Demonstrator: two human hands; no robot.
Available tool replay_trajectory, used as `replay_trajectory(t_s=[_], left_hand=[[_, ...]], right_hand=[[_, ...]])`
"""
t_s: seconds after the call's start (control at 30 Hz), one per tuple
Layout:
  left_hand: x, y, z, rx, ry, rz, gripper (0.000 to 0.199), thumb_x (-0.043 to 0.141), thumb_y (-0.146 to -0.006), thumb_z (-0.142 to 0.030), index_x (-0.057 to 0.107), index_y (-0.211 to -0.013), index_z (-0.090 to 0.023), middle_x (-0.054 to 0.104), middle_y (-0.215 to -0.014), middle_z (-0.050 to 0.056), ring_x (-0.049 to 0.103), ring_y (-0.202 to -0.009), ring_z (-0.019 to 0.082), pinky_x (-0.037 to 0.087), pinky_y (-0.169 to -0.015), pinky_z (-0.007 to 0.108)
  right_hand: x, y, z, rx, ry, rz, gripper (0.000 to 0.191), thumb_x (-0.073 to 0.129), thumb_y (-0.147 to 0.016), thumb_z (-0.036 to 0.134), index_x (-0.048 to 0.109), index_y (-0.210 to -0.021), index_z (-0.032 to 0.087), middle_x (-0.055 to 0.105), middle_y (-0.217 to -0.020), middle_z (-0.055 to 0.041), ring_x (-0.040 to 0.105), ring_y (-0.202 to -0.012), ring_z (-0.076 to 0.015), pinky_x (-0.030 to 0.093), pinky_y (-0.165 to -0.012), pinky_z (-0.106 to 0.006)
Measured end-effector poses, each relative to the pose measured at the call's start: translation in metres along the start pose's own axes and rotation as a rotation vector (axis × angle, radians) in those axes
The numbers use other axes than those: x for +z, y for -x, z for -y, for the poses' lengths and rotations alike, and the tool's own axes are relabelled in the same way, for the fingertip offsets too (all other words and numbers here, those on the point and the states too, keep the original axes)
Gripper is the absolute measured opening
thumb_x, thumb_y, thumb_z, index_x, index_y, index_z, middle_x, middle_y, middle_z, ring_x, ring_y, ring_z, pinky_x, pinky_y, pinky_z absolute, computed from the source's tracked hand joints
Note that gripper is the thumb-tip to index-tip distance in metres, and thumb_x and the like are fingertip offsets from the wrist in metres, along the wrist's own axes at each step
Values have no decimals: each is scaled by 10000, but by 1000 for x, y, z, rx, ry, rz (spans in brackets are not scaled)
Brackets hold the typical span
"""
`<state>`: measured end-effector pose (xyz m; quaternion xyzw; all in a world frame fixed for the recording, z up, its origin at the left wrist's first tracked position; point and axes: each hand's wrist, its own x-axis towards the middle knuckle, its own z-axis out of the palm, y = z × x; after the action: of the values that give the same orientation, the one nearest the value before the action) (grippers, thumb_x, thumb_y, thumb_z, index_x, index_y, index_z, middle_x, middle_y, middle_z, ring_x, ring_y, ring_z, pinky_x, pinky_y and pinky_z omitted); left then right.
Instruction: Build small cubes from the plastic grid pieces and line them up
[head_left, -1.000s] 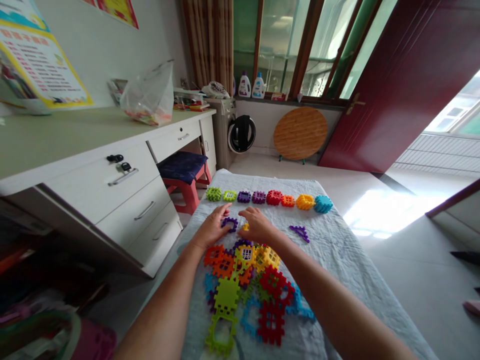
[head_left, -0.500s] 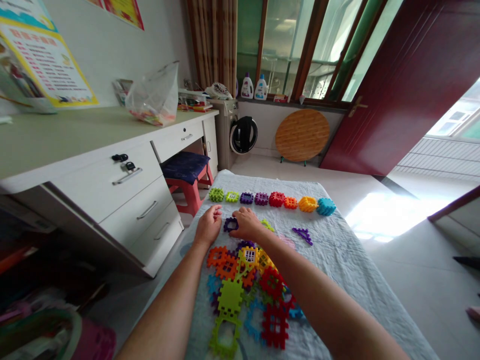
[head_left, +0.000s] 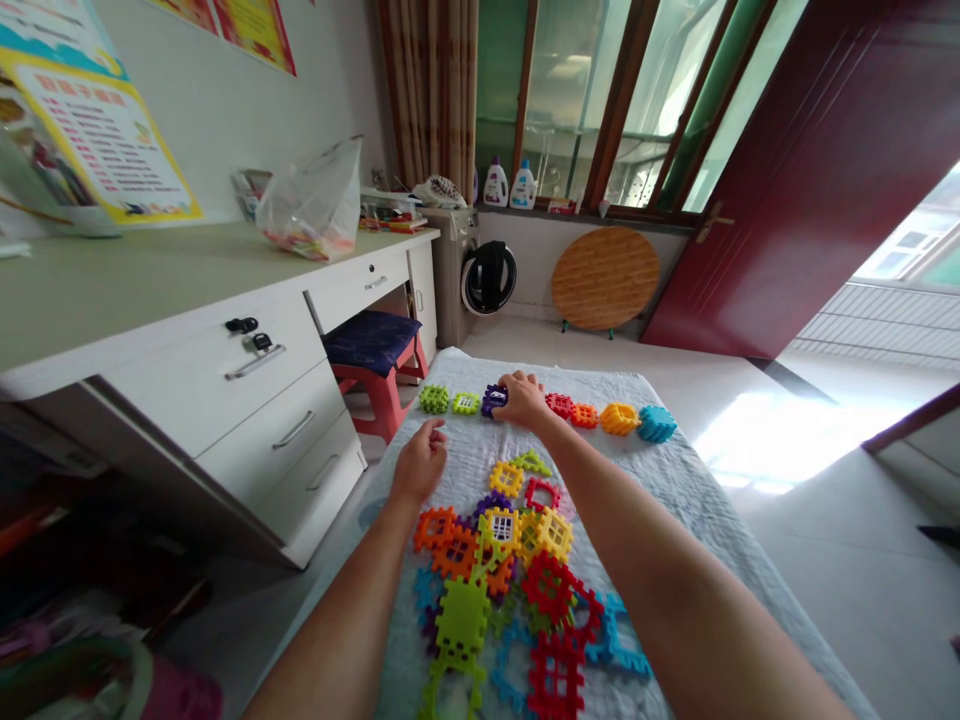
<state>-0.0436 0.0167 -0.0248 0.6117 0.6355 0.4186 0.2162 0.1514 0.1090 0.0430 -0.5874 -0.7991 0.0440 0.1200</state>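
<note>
My right hand (head_left: 523, 398) reaches to the row of stacked plastic building pieces along the far side of the cloth. Its thumb and fingers close on a dark purple toothed piece (head_left: 492, 401) at the dark purple stack; the hand hides the stack to the right of it. Over the cloth at the left, my left hand (head_left: 420, 462) holds nothing, with its index finger stretched and the others loosely bent. Nearer me lies a loose heap of toothed square pieces, among them a yellow one (head_left: 506, 478), a lime green one (head_left: 462, 617) and a red one (head_left: 556, 677).
The row also holds green (head_left: 434, 400), orange (head_left: 584, 416), yellow (head_left: 619, 419) and blue (head_left: 657, 424) stacks. A light blue cloth (head_left: 720, 590) covers the surface. A white desk (head_left: 277, 390) and a red stool (head_left: 386, 400) stand at the left.
My right hand has moved forward from the middle of the cloth to the row, carrying the dark purple piece. My left hand stays near its place, its index finger now more extended.
</note>
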Motion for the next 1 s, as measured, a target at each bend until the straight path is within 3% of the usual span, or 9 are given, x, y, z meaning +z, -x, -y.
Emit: replay_trajectory(t_s=[0.27, 0.5, 0.7, 0.9, 1.0], left_hand=[[2, -2, 3, -1, -19, 16, 422, 480, -761, -189, 539, -1179, -182, 658, -916, 39, 624, -762, 154, 494, -758, 286], [2, -2, 3, 7, -64, 26, 412, 496, -767, -182, 537, -1176, -176, 656, -929, 48, 621, -775, 160, 496, -757, 295], [1, -1, 0, 0, -62, 25, 406, 500, -762, -179, 543, -1166, -186, 659, -915, 41, 627, -754, 154, 499, -745, 287], [1, -1, 0, 2, -62, 30, 418, 496, -747, -196, 554, -1160, -171, 666, -922, 45, 625, -762, 158, 494, -759, 284], [2, -1, -1, -14, -80, 27, 397, 496, -742, -195, 571, -1131, -174, 666, -922, 42, 620, -754, 156, 489, -759, 278]], right_hand=[[15, -22, -10, 7, 63, 76, 507, 651, -675, 406, 593, -1146, 225, 521, -1151, -101, 420, -1074, -309, 345, -848, -391], [21, -22, -12, 5, 80, 129, 581, 677, -640, 481, 596, -1147, 210, 532, -1168, -119, 427, -1080, -326, 356, -850, -409], [23, -18, -8, 10, 82, 141, 513, 663, -662, 422, 607, -1118, 194, 554, -1132, -120, 433, -1079, -320, 349, -858, -406], [5, 1, -14, 2, -13, -38, 741, 675, -676, 480, 452, -1326, 205, 461, -1297, -127, 390, -1133, -326, 333, -909, -433], [-14, 33, -26, -17, -106, -89, 679, 671, -711, 440, 467, -1317, 212, 456, -1308, -119, 402, -1127, -313, 336, -927, -435]])
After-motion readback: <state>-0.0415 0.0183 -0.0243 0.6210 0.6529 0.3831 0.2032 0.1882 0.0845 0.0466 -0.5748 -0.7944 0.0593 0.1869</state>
